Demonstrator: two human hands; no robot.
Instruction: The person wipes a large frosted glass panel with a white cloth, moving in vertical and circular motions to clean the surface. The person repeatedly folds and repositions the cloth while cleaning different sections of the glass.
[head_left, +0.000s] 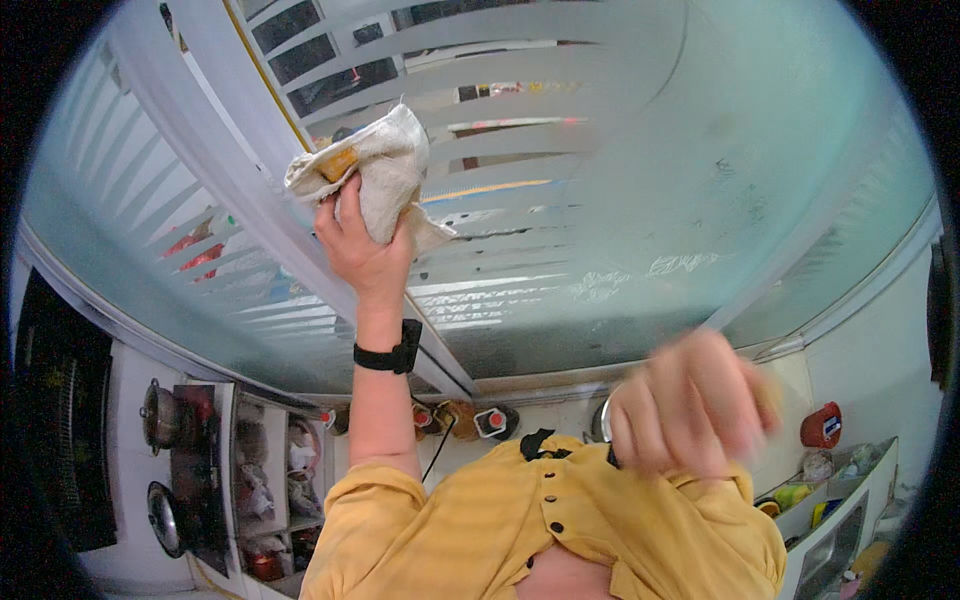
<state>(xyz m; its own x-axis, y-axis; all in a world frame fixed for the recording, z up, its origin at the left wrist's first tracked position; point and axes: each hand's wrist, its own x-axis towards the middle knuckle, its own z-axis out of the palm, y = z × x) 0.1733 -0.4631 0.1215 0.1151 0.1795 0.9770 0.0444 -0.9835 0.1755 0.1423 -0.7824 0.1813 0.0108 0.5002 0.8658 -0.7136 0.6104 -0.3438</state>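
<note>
My left hand (367, 244) is raised against a glass sliding door panel (637, 172) with frosted and clear stripes. It grips a bunched, off-white cloth (394, 165) with a yellow-orange patch, near the panel's upright frame. A black band with a small device is around the left wrist. Blurred by motion, my right hand (690, 405) is raised before the right side of my chest, its fingers curled. No object shows in it, though its palm side is hidden.
Bottles with red caps (493, 422) stand on the floor at the door's foot. A lidded pot (159, 416) sits on a stove (201, 450) at left, beside shelves with bags. At right are a red container (822, 426) and a sink (829, 551). A white door frame (202, 150) divides the glass panels.
</note>
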